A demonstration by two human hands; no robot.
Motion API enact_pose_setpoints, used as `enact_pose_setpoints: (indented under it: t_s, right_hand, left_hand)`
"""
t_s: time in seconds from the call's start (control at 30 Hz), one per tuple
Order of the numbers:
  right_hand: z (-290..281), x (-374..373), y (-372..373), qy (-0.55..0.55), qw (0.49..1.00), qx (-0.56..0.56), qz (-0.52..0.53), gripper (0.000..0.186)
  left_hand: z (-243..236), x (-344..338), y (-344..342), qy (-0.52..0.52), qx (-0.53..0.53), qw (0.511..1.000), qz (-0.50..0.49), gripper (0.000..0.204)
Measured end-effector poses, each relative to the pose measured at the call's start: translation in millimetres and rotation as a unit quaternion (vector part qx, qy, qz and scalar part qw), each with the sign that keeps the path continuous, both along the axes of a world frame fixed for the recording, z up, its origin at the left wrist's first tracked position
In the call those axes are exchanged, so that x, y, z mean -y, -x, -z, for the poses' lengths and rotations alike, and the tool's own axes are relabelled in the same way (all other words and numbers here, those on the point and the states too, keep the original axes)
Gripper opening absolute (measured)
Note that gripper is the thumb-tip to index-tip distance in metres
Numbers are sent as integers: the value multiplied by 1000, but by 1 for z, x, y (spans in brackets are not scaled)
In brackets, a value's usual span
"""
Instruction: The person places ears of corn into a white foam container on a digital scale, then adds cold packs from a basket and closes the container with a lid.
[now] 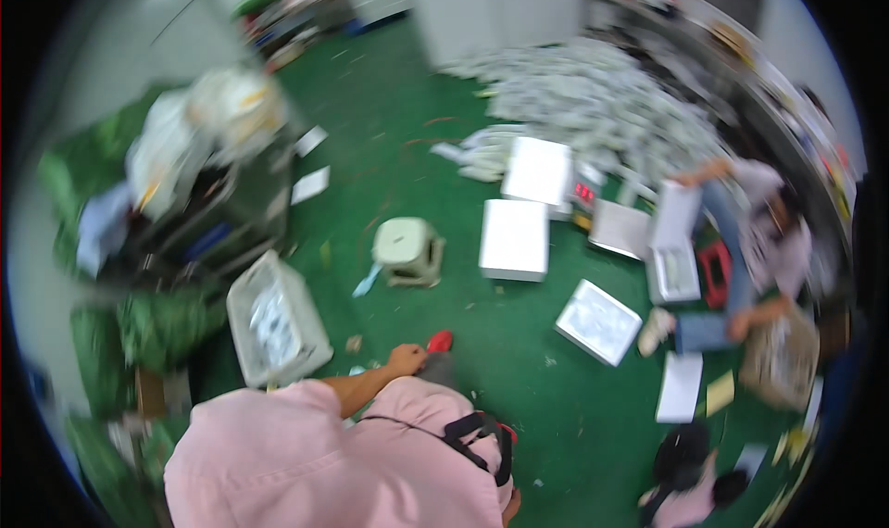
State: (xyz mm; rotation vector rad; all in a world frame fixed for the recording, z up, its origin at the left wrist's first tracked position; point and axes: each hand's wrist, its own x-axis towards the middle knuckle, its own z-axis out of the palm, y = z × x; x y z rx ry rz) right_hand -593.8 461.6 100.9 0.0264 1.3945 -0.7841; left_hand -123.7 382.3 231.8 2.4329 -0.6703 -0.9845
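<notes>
My left hand (407, 359) hangs by my leg, just above my red shoe (440, 342); blur hides how its fingers are set, and no object shows in it. Of my right side only a sliver of skin (512, 507) appears at the lower edge, by a black strap (505, 449), so its fingers are hidden. Ahead of my left hand stands a pale green plastic stool (406, 247). To its left is a whitish plastic crate (311, 329) with pale bluish packets inside. An uncovered white foam box (599, 322) with bagged contents lies to the right.
Two closed white foam boxes (514, 239) (539, 169) stand ahead, near a scale with a red display (583, 193). Behind spreads a heap of pale packets (593, 93). A seated person (773, 222) handles a foam box (673, 273) at right; another person (685, 472) is lower right. Green sacks (171, 329) line the left.
</notes>
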Motion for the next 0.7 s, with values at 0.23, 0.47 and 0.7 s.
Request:
enact_pose_setpoints:
  t_s: [0.23, 0.47, 0.7]
  right_hand:
    - [-47, 77, -83, -48, 923, -109, -367, 25]
    - [-65, 169, -207, 67, 806, -196, -555, 27]
    - [-127, 236, -419, 214, 714, -196, -637, 22]
  left_hand:
    - [54, -161, -7, -16, -76, 939, -335, 21]
    - [87, -206, -57, 20, -219, 834, -506, 19]
    - [144, -291, -29, -96, -23, 963, -251, 25]
